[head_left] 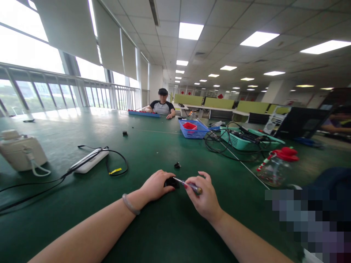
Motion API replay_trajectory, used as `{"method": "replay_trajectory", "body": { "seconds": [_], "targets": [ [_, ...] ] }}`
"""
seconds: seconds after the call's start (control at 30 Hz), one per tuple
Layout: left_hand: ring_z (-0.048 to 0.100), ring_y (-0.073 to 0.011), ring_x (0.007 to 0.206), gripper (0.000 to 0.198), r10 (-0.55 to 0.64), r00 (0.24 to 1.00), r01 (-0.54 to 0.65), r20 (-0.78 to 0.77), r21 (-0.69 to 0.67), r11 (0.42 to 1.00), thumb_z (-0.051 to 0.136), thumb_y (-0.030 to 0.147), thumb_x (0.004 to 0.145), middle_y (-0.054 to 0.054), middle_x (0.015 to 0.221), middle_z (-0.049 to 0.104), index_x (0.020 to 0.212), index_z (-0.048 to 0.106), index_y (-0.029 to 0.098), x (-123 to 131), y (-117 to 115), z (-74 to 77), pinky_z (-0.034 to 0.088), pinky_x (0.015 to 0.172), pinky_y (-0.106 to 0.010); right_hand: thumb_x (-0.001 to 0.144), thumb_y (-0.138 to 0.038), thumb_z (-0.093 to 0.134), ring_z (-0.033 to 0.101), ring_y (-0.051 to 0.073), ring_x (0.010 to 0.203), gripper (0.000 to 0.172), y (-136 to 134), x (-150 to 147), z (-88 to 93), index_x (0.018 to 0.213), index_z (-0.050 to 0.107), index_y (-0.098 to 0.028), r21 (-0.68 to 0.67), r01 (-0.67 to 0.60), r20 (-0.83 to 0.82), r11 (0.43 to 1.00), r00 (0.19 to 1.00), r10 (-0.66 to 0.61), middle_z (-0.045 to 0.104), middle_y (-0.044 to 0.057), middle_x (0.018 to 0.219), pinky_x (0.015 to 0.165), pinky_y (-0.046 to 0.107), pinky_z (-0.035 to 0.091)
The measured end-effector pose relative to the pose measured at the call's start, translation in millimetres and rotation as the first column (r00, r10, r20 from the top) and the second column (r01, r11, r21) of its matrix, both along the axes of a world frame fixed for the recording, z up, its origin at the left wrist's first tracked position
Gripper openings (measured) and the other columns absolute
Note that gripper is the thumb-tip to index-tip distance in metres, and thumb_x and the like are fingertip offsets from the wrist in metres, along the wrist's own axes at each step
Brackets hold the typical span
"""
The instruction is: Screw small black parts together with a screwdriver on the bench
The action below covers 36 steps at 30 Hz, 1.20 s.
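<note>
On the green table [153,233], my left hand [156,185] is closed around a small black part [173,182] and holds it against the tabletop. Its exact kind is partly hidden by my fingers. Between the thumb and fingers of my right hand [202,193] is a screwdriver [193,187] with a clear purplish handle and a yellowish end. The shaft points left, with its tip at the black part; whether it sits in a screw is too small to see. Just beyond my hands lies another small black piece [177,165].
At left are a white power bank [91,160] with black cables and a beige bottle [23,151]. A blue basket [193,131], a teal basket [236,140] with cables, and a red-lidded jar [274,170] stand right. One person [163,106] sits opposite; another is close at right.
</note>
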<state>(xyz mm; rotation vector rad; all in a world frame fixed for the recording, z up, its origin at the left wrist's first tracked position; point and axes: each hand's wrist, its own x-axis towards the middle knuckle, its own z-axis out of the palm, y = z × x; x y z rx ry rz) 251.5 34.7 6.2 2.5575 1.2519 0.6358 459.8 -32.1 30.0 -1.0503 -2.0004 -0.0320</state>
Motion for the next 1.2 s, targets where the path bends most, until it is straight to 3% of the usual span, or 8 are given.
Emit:
{"method": "replay_trajectory", "body": {
  "seconds": [0.37,1.03,1.2],
  "targets": [
    [0.058,-0.0242,0.107,0.048,-0.018,1.000,0.018,-0.004,-0.006,1.000,0.064,0.040,0.080,-0.006,0.115,0.067,0.124,0.058,0.024,1,0,0.3,0.043,0.096,-0.037,0.093,-0.034,0.051,0.063,0.019,0.078,0.014,9,0,-4.5,0.086,0.060,-0.026,-0.151,0.051,-0.004,0.987,0.999,-0.052,0.069,-0.001,0.082,0.102,0.052,0.033],
    [0.054,-0.0226,0.110,0.036,-0.058,0.998,0.058,0.004,0.047,0.997,0.048,0.036,0.092,-0.006,0.118,0.064,0.124,0.058,0.023,1,-4,4.6,0.041,0.101,-0.038,0.093,-0.040,0.051,0.063,0.023,0.089,0.019,13,3,-5.0,0.087,0.064,-0.027,-0.179,0.058,-0.037,0.982,0.997,-0.065,0.071,0.000,0.086,0.097,0.050,0.039],
    [0.052,-0.0228,0.111,0.036,-0.039,0.999,0.040,-0.016,0.058,0.998,0.044,0.030,0.093,-0.007,0.118,0.062,0.128,0.054,0.024,2,-2,1.8,0.040,0.101,-0.038,0.093,-0.038,0.050,0.063,0.021,0.081,0.018,12,6,-5.5,0.085,0.061,-0.026,-0.103,0.015,-0.138,0.995,0.990,-0.029,0.069,0.000,0.080,0.099,0.047,0.039]
  ]
}}
